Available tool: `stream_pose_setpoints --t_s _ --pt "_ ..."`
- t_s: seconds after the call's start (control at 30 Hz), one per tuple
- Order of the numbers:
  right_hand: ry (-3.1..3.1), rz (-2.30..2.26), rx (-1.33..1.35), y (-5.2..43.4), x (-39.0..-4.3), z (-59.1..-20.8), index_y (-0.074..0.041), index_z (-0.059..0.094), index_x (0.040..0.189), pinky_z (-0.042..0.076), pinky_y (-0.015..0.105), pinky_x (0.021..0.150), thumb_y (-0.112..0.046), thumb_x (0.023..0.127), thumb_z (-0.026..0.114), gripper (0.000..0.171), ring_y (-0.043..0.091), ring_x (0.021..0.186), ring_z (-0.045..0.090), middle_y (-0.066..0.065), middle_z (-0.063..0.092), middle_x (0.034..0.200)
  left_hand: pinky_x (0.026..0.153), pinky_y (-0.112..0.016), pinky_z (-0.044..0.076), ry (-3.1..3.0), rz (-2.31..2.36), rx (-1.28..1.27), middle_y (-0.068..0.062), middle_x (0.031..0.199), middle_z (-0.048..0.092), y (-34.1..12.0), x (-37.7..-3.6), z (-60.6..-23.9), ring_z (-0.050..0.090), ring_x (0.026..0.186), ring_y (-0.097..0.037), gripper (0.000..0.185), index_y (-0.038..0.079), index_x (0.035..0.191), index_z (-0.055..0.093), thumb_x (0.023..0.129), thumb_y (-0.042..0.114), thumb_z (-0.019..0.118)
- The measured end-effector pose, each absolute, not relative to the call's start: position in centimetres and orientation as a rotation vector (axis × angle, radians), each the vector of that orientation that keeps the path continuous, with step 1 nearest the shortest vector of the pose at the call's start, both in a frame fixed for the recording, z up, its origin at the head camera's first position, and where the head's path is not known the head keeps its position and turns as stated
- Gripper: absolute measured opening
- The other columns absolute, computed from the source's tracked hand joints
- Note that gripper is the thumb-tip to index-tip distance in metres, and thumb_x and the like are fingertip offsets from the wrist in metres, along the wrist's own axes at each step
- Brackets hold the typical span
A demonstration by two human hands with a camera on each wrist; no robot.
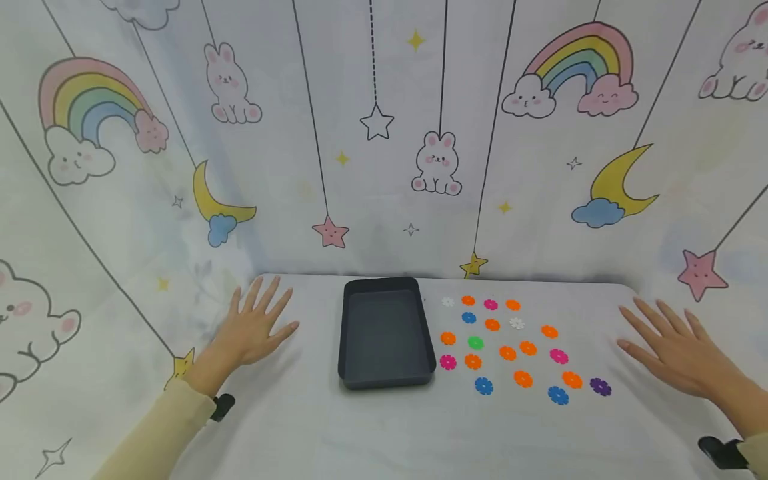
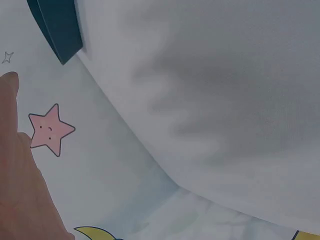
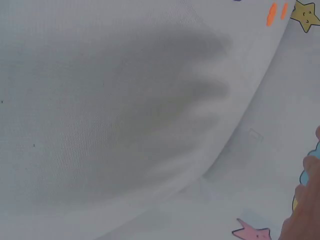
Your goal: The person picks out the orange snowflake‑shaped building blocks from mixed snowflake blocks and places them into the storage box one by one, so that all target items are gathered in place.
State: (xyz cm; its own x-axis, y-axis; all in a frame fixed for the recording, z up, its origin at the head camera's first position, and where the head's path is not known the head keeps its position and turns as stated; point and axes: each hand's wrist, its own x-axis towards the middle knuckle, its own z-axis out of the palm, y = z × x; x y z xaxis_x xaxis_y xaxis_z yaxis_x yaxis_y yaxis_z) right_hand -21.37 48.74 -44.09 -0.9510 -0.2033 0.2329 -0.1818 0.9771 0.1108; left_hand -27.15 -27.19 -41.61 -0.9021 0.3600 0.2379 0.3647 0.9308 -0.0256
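Note:
My left hand [image 1: 255,330] is held over the left side of the white table, fingers straight and spread, holding nothing. Over the right edge, my right hand [image 1: 678,347] is spread in the same way with nothing in it. Between them lies a dark grey rectangular tray [image 1: 387,337], nearer the left hand. Right of the tray, many flat flower-shaped discs are scattered: orange [image 1: 523,379], blue [image 1: 558,395], pink [image 1: 559,356], white [image 1: 517,323], a green disc [image 1: 476,343] and a purple disc [image 1: 600,387]. The purple one lies nearest the right hand. In the left wrist view the tray's corner [image 2: 62,35] shows at the top.
A white cloth with rabbits, rainbows [image 1: 576,67], moons and stars hangs behind and beside the table [image 1: 384,433]. The table's back edge runs just behind the tray. Each wrist wears a dark strap [image 1: 223,407]. Hand shadows fall on the tabletop in both wrist views.

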Motion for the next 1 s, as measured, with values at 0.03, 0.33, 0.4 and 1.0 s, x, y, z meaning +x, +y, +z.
stream_pose_setpoints --t_s 0.03,0.33,0.4,1.0 --pt "-2.879 -0.12 0.291 48.6 -21.3 -44.1 -0.015 0.002 0.165 -0.032 0.054 0.11 -0.053 0.102 0.054 0.091 0.046 0.15 -0.023 0.027 0.006 0.167 0.118 -0.074 0.0 -2.839 -0.019 -0.552 -0.018 0.169 0.016 -27.2 -27.2 -41.7 0.005 0.154 -0.047 0.079 0.013 0.161 0.033 0.101 0.062 0.047" --pt "-2.878 0.187 0.379 47.8 -20.5 -44.7 -0.009 0.024 0.162 0.0 0.079 0.112 -0.044 0.094 0.071 0.09 0.057 0.141 0.023 0.031 0.031 0.156 0.115 -0.077 0.008 -2.842 -0.15 -0.579 -0.018 0.169 0.017 -26.1 -26.5 -42.1 0.007 0.153 -0.048 0.083 0.014 0.162 0.03 0.097 0.06 0.057" --pt "-2.894 0.339 0.396 47.6 -20.3 -44.5 -0.004 0.034 0.156 0.021 0.085 0.101 -0.041 0.091 0.075 0.085 0.055 0.131 0.034 0.032 0.037 0.15 0.114 -0.078 0.011 -2.855 -0.245 -0.576 -0.019 0.169 0.017 -25.8 -26.3 -42.1 0.009 0.152 -0.049 0.082 0.014 0.161 0.031 0.097 0.057 0.058" --pt "-2.937 0.632 0.461 44.9 -20.5 -44.3 -0.005 0.062 0.13 0.057 0.029 0.074 -0.03 0.088 0.082 0.053 0.009 0.1 0.057 0.011 0.068 0.117 0.113 -0.064 0.037 -2.919 -1.142 -0.554 -0.02 0.159 0.037 -23.5 -26.8 -42.7 0.037 0.144 -0.045 0.076 0.008 0.158 0.034 0.101 0.048 0.063"
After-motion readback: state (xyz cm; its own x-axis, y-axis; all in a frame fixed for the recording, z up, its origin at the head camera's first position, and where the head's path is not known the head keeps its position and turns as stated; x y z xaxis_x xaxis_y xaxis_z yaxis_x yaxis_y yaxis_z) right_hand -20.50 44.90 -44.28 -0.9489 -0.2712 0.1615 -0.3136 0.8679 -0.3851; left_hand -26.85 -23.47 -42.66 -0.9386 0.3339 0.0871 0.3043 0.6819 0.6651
